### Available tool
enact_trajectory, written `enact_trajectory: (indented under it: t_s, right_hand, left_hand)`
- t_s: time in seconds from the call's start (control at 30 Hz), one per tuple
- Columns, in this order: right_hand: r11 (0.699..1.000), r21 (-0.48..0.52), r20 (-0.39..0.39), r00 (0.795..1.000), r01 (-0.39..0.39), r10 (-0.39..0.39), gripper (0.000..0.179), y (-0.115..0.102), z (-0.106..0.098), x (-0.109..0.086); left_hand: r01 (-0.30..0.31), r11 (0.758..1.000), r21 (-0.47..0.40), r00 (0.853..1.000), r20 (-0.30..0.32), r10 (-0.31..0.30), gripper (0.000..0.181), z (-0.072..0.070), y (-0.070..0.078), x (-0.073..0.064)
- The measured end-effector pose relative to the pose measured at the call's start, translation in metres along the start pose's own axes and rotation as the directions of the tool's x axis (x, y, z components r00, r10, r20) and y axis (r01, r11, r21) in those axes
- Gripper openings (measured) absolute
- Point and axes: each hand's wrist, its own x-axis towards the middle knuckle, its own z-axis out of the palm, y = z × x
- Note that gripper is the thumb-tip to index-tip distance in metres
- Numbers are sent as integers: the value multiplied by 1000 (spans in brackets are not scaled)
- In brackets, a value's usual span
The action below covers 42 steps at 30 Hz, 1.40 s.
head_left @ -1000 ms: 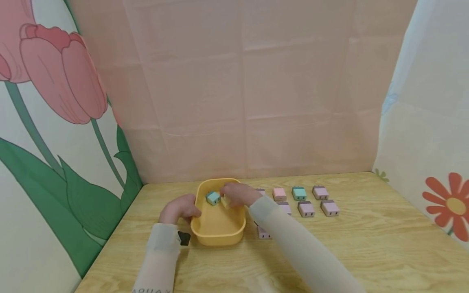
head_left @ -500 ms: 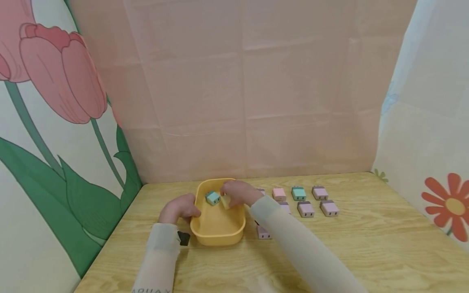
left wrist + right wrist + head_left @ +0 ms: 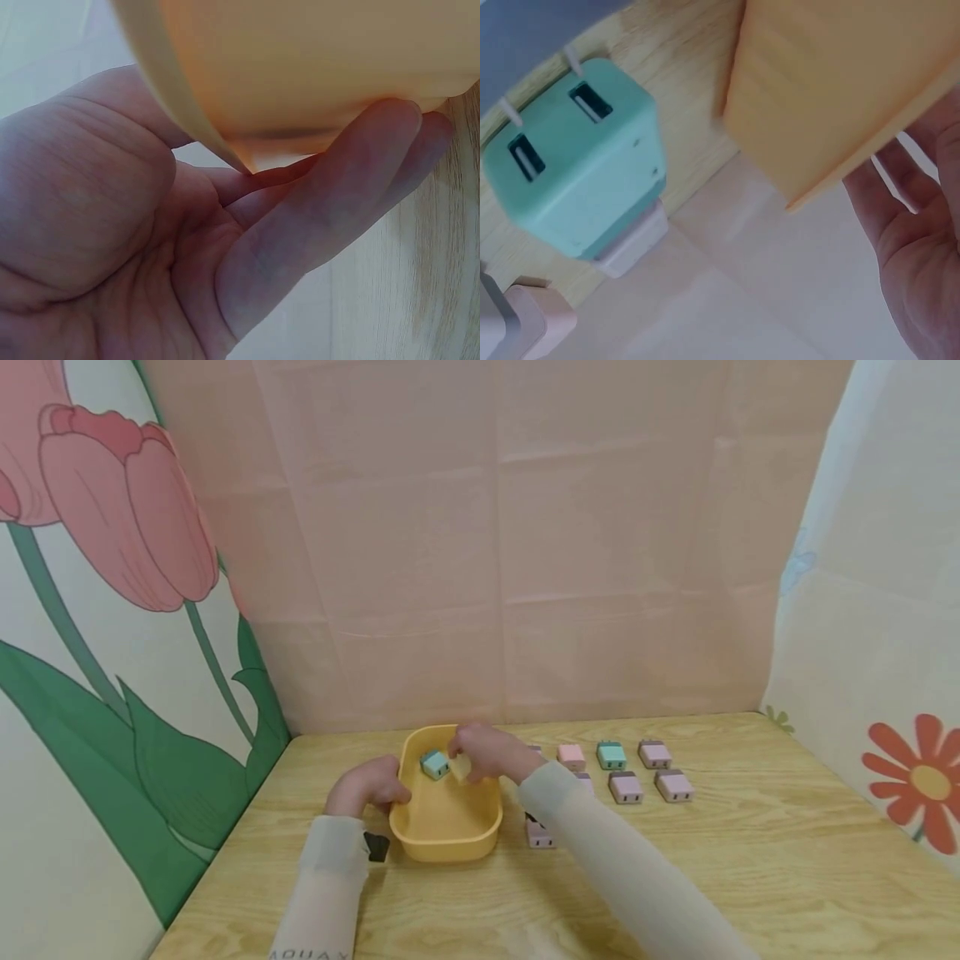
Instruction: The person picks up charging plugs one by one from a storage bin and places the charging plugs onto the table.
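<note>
In the head view, a yellow plastic tub [image 3: 447, 852] stands on the wooden table. My left hand [image 3: 369, 787] grips its left rim; the left wrist view has the fingers [image 3: 330, 180] along the outer wall and the thumb over the edge. Inside, towards the back, lies a teal USB wall charger [image 3: 435, 765]. My right hand [image 3: 491, 752] reaches over the right rim and pinches a pale yellow block [image 3: 460, 767], probably another charger, mostly covered by the fingers. In the right wrist view, that hand [image 3: 919, 259] shows beyond the tub's wall, its fingertips hidden.
Right of the tub, several lilac chargers [image 3: 675, 786], a pink charger [image 3: 571, 757] and a second teal charger [image 3: 611, 755] stand in rough rows. A nearer lilac charger [image 3: 540, 835] sits close to the tub, partly behind the right sleeve. A pink sheet [image 3: 495, 568] hangs at the back.
My right hand has shifted slightly up and back with the pale yellow block. The left hand, the tub and the teal charger inside stay practically where they were.
</note>
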Motion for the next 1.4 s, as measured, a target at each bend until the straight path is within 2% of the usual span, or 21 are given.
enact_trajectory:
  t_s: [0.17,0.37,0.53,0.83,1.07,1.2,1.4]
  right_hand:
    - [999,51,-32,999,-12,13,46,1,-4,-5]
    - [996,91,-83,997,14,-6,45,1,-8,-13]
    - [991,130,-109,994,38,-24,45,1,-13,-24]
    - [974,222,-133,991,31,-1,44,-1,-23,-44]
    - [984,173,-174,985,43,-12,42,1,-33,-55]
    - [983,181,-182,983,13,20,42,10,-38,-63]
    - [985,170,-225,974,28,11,41,29,-41,-80]
  left_hand:
    - [5,1000,-1,1000,-1,-5,16,1,-1,0]
    - [9,1000,21,1000,-9,-9,19,2,-4,1]
    - [14,1000,4,1000,-9,-14,24,3,-5,1]
    - [20,999,-33,1000,-11,-20,27,2,-8,-2]
    - [20,999,-38,1000,0,-20,25,3,-8,-1]
    - [24,999,-28,1000,5,-24,24,2,-6,0]
    - [4,1000,-7,1000,17,-3,19,1,-2,2]
